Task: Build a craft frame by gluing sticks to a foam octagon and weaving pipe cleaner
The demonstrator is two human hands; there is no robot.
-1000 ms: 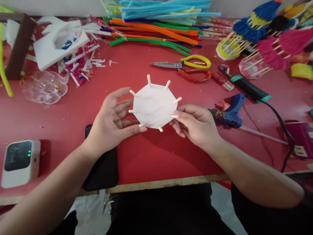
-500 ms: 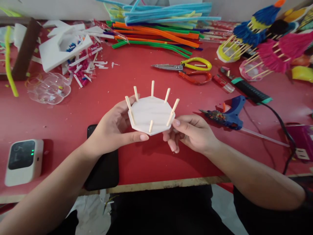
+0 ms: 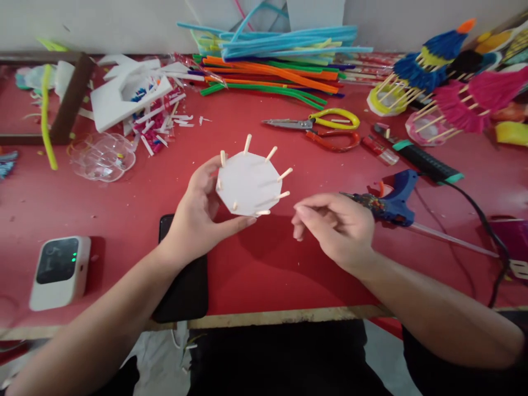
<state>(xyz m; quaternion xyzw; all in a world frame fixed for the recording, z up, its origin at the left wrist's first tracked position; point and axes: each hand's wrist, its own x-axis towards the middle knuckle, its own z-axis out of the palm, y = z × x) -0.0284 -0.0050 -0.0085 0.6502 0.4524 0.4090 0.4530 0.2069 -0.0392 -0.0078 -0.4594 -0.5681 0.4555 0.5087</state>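
Observation:
My left hand [image 3: 196, 212] is closed on the left and near edges of a white octagonal board [image 3: 249, 184], its thumb along the near rim. Short wooden sticks [image 3: 284, 174] stand up around the board's edge, several of them leaning outward. The board is held above the table, its flat face tipped toward me. To its right, apart from it, my right hand [image 3: 336, 225] has its fingers curled and the thumb against the index finger; nothing shows between them. Just behind that hand lies a blue glue gun [image 3: 396, 201] with a clear glue stick.
Red-and-yellow-handled scissors [image 3: 317, 126] lie beyond the board. Pipe cleaners [image 3: 280, 66] are piled at the back. A black phone [image 3: 185, 291] lies under my left forearm, beside a white device [image 3: 60, 272]. Foam offcuts [image 3: 124, 99] and a clear tray [image 3: 103, 157] sit left; tasselled models [image 3: 462, 99] right.
My right hand has let go of the board's right corner and moved right. In my left hand, the board has turned and tipped so more of its face shows. The view has shifted slightly.

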